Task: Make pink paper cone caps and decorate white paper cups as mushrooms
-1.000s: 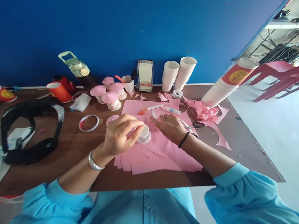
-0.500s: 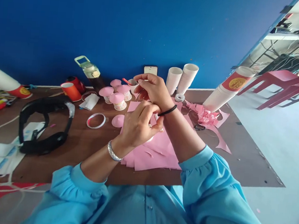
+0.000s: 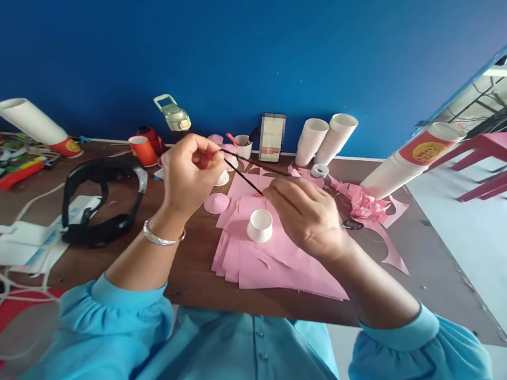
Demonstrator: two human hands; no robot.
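Note:
A black hair tie [image 3: 246, 179] is stretched in the air between my two hands. My left hand [image 3: 191, 176] pinches one end between thumb and fingertips. The other end runs to my right hand [image 3: 308, 215], whose fingers are bent together around it, palm down. Below and between the hands, a small white paper cup piece [image 3: 260, 226] rests on a stack of pink paper sheets [image 3: 279, 269]. A pink paper cone [image 3: 216, 203] lies left of the stack. Behind my left hand, other cups with pink cone tops are partly hidden.
Stacks of white paper cups [image 3: 313, 142] stand by the blue wall, beside a phone [image 3: 272, 137]. A tape roll [image 3: 319, 170] and crumpled pink scraps [image 3: 367, 206] lie to the right, near a leaning cup stack [image 3: 393, 167]. A black headset strap [image 3: 98, 238] and white cables occupy the left.
The hair tie has come off my right wrist and is now stretched between both hands. My hands have uncrossed and moved apart, uncovering the white cup piece.

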